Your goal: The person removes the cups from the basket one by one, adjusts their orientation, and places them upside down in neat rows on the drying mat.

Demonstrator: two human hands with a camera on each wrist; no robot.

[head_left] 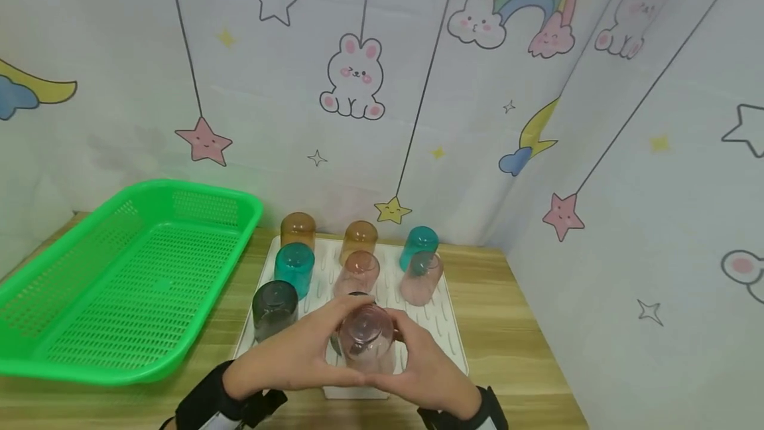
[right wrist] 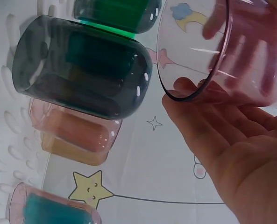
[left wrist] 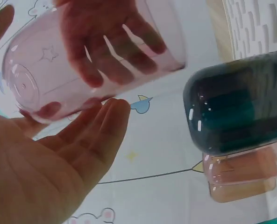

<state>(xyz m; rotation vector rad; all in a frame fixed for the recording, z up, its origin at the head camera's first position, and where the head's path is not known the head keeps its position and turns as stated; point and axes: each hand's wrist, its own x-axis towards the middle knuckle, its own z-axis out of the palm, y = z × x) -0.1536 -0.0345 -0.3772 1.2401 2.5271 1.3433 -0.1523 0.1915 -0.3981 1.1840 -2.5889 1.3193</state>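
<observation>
Both my hands hold a clear pink glass (head_left: 366, 344), upside down, above the near part of a white ribbed drying mat (head_left: 382, 393). My left hand (head_left: 301, 350) curves round its left side. From the right, my right hand (head_left: 426, 367) wraps the other side. In the left wrist view, fingers show through the pink glass (left wrist: 40, 88). The right wrist view has its open rim apart from a dark grey glass (right wrist: 82, 70) standing on the mat. That grey glass is mostly hidden behind the pink one in the head view.
Upturned glasses stand on the mat: another grey one (head_left: 274, 310), teal ones (head_left: 294, 269) (head_left: 420, 244), amber ones (head_left: 298, 231) (head_left: 359, 239), and pink ones (head_left: 358, 274) (head_left: 421, 281). A green plastic basket (head_left: 179, 344) lies left. Behind hangs a patterned curtain (head_left: 286, 85).
</observation>
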